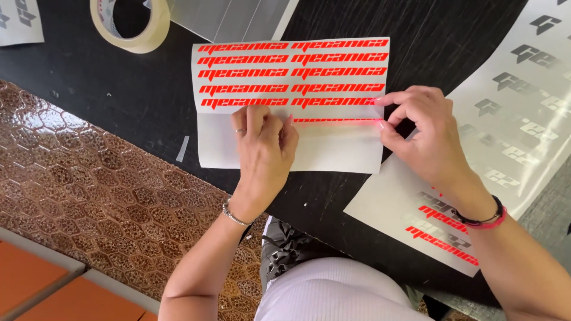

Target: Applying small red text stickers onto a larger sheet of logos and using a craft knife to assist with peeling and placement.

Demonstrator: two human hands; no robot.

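A black tabletop is seen from above. Near its far edge lies a white sheet of orange decals, five rows intact. A sixth row is being lifted on a clear strip, partly peeled. The left hand is pressed closed on the sheet; the right hand is pinched on the strip's end.

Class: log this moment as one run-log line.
left hand pressing sticker sheet | right hand pinching clear strip | tape roll idle
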